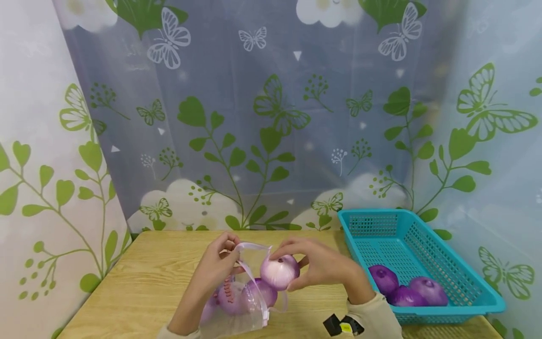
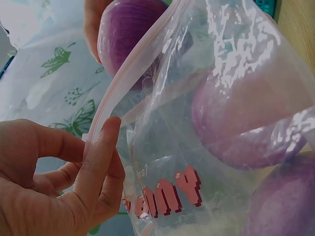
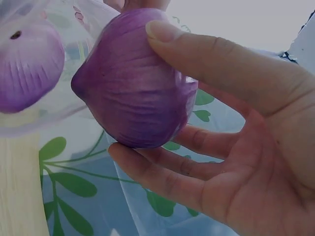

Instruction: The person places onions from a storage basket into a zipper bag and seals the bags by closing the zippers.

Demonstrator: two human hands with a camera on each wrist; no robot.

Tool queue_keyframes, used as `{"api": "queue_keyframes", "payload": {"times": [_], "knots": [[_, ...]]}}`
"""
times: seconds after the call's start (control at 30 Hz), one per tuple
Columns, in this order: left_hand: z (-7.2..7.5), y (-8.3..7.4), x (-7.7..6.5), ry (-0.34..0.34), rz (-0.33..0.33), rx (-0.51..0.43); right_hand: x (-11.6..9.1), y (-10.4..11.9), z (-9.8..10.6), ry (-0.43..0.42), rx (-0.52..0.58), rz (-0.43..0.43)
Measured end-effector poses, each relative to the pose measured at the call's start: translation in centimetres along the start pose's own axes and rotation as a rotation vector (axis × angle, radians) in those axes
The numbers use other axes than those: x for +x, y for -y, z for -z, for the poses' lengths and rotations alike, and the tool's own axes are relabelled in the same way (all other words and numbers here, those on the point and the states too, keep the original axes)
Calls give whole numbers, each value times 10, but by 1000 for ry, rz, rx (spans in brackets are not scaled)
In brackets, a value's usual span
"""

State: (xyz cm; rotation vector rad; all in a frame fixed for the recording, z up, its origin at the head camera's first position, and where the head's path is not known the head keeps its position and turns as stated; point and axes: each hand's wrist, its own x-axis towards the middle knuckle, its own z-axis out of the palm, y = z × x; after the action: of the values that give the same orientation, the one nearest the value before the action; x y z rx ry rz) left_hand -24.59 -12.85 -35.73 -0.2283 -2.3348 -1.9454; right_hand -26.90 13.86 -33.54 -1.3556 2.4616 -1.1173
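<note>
My left hand (image 1: 218, 261) pinches the edge of a clear zip bag (image 2: 162, 123) with red lettering, and its mouth gapes toward the right. Several purple onions (image 1: 233, 301) lie inside the bag, partly seen through the plastic. Between the thumb and fingers of my right hand (image 1: 319, 263) is another purple onion (image 3: 140, 83), at the bag's mouth. In the head view this held onion overlaps an onion (image 1: 263, 294) in the bag. The left wrist view shows it just beyond the pale zip strip (image 2: 106, 108).
A turquoise plastic basket (image 1: 457, 310) stands at the table's right side, with three purple onions (image 1: 427, 291) in its near end. Beneath the bag is a wood-grain table (image 1: 161, 254). A patterned curtain (image 1: 237, 141) hangs close behind the table and along both sides.
</note>
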Motion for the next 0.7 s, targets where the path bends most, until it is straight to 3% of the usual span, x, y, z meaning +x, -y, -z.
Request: {"api": "queue_keyframes", "payload": {"times": [0.7], "knots": [[-1, 0, 1, -10, 10, 11, 5, -5, -15, -83, 10, -23]]}}
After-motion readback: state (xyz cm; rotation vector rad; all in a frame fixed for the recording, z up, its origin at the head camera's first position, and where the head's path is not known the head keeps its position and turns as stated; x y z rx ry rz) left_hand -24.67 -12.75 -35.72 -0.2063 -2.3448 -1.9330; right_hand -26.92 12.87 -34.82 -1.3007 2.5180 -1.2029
